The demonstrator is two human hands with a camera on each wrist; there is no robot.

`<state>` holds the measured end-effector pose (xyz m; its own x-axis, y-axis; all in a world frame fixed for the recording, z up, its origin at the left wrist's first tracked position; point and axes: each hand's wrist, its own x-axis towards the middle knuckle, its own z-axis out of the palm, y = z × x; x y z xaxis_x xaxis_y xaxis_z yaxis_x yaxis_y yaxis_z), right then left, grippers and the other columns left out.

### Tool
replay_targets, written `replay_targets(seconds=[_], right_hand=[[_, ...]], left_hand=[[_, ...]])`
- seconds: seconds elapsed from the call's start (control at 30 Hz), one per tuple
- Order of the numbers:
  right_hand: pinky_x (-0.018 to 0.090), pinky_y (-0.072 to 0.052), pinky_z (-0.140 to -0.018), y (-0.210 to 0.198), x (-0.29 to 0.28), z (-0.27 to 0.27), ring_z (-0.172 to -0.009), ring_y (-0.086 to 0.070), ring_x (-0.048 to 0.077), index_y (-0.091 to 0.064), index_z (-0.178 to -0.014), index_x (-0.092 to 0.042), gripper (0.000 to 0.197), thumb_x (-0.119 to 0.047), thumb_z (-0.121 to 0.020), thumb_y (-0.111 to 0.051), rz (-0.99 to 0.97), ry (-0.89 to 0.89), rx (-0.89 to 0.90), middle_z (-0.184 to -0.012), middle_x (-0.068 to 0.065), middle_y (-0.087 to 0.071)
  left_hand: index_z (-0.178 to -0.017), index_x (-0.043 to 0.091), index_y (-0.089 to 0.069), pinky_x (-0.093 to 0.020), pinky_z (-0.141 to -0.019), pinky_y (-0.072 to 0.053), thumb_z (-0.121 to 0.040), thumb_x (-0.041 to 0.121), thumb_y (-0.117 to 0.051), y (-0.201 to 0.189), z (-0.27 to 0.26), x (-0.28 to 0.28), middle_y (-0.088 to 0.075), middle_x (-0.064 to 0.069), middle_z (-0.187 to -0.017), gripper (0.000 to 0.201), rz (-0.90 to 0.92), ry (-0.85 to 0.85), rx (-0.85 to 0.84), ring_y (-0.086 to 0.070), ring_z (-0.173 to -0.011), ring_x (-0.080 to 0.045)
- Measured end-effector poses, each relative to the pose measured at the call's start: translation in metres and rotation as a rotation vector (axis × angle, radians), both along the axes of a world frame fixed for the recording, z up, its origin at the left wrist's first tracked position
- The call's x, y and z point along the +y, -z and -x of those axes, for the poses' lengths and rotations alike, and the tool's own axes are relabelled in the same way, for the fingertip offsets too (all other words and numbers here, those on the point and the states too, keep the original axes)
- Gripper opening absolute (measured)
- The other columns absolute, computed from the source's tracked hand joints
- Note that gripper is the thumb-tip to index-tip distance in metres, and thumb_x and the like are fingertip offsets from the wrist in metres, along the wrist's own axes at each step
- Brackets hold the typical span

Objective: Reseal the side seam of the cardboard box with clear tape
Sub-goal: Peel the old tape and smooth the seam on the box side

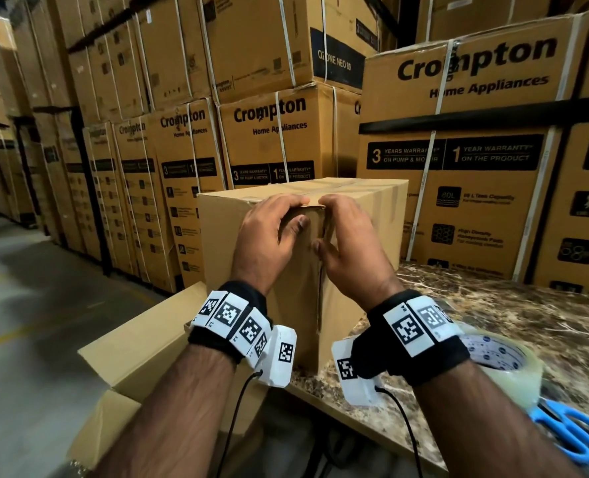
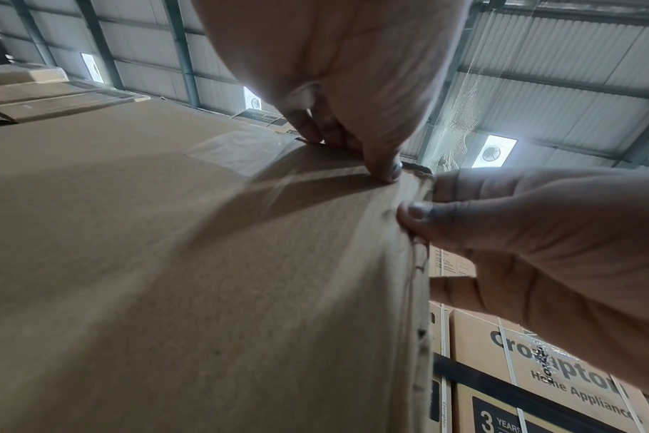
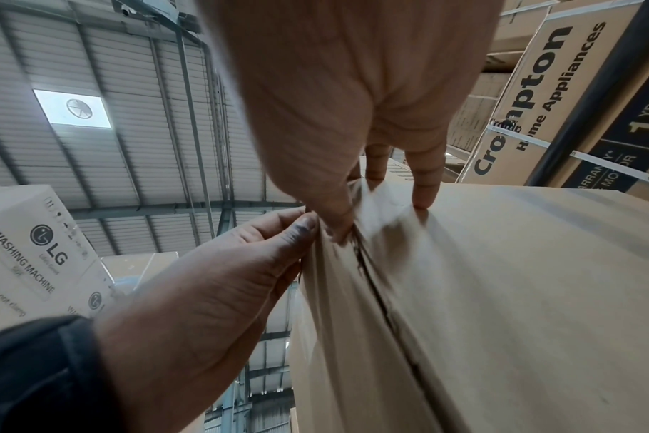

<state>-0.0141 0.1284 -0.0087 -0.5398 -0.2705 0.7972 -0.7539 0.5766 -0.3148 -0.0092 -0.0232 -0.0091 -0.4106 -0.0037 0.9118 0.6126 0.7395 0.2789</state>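
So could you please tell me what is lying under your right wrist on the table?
A roll of clear tape lies on the marble table, partly covered by the right hand's wristband. Blue scissors lie just beyond. The roll's hidden part cannot be seen.

The head view is evenly lit and fairly sharp in the middle, with stacked cartons (image 1: 189, 188) bowing and smearing toward the left edge. Glare sits on the tape roll (image 1: 503, 360). Both wrist views look up into bright roof lights (image 2: 495, 151), which leave the box (image 2: 167, 263) soft, streaked with motion blur and crossed by finger shadows.
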Motion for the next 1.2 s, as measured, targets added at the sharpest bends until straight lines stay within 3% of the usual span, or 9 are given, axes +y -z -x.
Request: replay_targets(seconds=[0.23, 0.33, 0.4, 0.5, 0.6, 0.7, 1.03, 1.13, 1.2], right_hand=[[0.026, -0.031, -0.112, -0.004, 0.006, -0.005, -0.128, -0.041, 0.017, -0.043, -0.136, -0.010, 0.050, 0.003, -0.088, -0.051, -0.018, -0.076, 0.005, -0.137, 0.006, -0.048], [0.034, -0.028, -0.117, 0.002, 0.013, -0.003, -0.138, -0.030, 0.022, -0.032, -0.146, -0.023, 0.061, -0.008, -0.091, -0.051, -0.055, -0.008, -0.048, -0.149, 0.008, -0.032], [0.041, -0.037, -0.109, 0.007, 0.015, -0.003, -0.127, -0.035, 0.025, -0.027, -0.146, -0.036, 0.065, -0.028, -0.090, -0.059, -0.062, 0.059, -0.068, -0.135, 0.008, -0.034], [0.037, -0.050, -0.086, 0.008, 0.014, -0.006, -0.099, -0.052, 0.020, -0.020, -0.146, -0.041, 0.077, -0.049, -0.084, -0.065, -0.071, 0.031, -0.096, -0.108, 0.004, -0.047], [0.035, -0.055, -0.067, 0.008, 0.013, -0.008, -0.068, -0.058, 0.010, -0.013, -0.148, -0.038, 0.088, -0.038, -0.083, -0.072, -0.076, 0.007, -0.143, -0.075, -0.007, -0.057], [0.040, -0.057, -0.066, 0.011, 0.010, -0.006, -0.060, -0.060, 0.013, -0.012, -0.149, -0.037, 0.088, -0.025, -0.084, -0.071, -0.054, -0.016, -0.156, -0.063, -0.006, -0.060], [0.046, -0.058, -0.072, 0.009, 0.023, -0.001, -0.067, -0.065, 0.021, -0.006, -0.149, -0.045, 0.076, -0.013, -0.095, -0.049, -0.076, -0.121, -0.195, -0.073, 0.005, -0.066], [0.037, -0.057, -0.069, 0.008, 0.022, -0.004, -0.066, -0.063, 0.012, 0.001, -0.153, -0.035, 0.091, -0.031, -0.090, -0.065, -0.132, -0.153, -0.204, -0.070, -0.004, -0.062], [0.035, -0.057, -0.071, 0.011, 0.016, -0.004, -0.076, -0.065, 0.012, 0.010, -0.151, -0.035, 0.113, -0.043, -0.078, -0.076, -0.149, -0.135, -0.217, -0.082, -0.006, -0.064]], left_hand=[[-0.122, 0.017, -0.062, -0.045, -0.101, -0.046, -0.094, 0.024, -0.056, 0.000, -0.002, -0.002, -0.065, 0.001, -0.122, 0.029, 0.019, 0.001, 0.002, -0.055, -0.116, -0.012], [-0.124, 0.017, -0.061, -0.046, -0.102, -0.046, -0.095, 0.027, -0.055, 0.000, -0.002, -0.002, -0.064, 0.000, -0.124, 0.032, 0.020, 0.008, -0.005, -0.055, -0.118, -0.013], [-0.125, 0.017, -0.061, -0.046, -0.101, -0.046, -0.095, 0.027, -0.055, 0.001, -0.002, -0.002, -0.064, 0.000, -0.124, 0.032, 0.018, 0.006, -0.006, -0.055, -0.119, -0.014], [-0.125, 0.016, -0.061, -0.046, -0.100, -0.047, -0.095, 0.024, -0.055, 0.002, 0.000, -0.002, -0.064, 0.000, -0.124, 0.031, 0.010, 0.006, 0.001, -0.055, -0.118, -0.014], [-0.123, 0.015, -0.062, -0.042, -0.099, -0.048, -0.095, 0.021, -0.056, 0.002, 0.001, -0.001, -0.065, 0.000, -0.123, 0.030, 0.008, 0.015, 0.024, -0.056, -0.116, -0.013], [-0.123, 0.015, -0.062, -0.042, -0.099, -0.048, -0.095, 0.021, -0.056, 0.002, 0.002, -0.001, -0.065, 0.000, -0.122, 0.029, 0.005, 0.014, 0.034, -0.057, -0.116, -0.013], [-0.124, 0.016, -0.061, -0.043, -0.101, -0.047, -0.095, 0.022, -0.056, 0.002, -0.001, 0.000, -0.064, 0.000, -0.124, 0.030, 0.001, 0.004, 0.014, -0.055, -0.118, -0.014], [-0.124, 0.016, -0.061, -0.045, -0.100, -0.047, -0.095, 0.021, -0.056, 0.002, -0.002, 0.001, -0.064, 0.000, -0.123, 0.030, 0.002, 0.005, 0.014, -0.056, -0.117, -0.014], [-0.123, 0.016, -0.061, -0.046, -0.100, -0.047, -0.095, 0.021, -0.056, 0.002, -0.002, 0.001, -0.064, 0.000, -0.123, 0.029, -0.006, 0.002, 0.011, -0.056, -0.116, -0.014]])
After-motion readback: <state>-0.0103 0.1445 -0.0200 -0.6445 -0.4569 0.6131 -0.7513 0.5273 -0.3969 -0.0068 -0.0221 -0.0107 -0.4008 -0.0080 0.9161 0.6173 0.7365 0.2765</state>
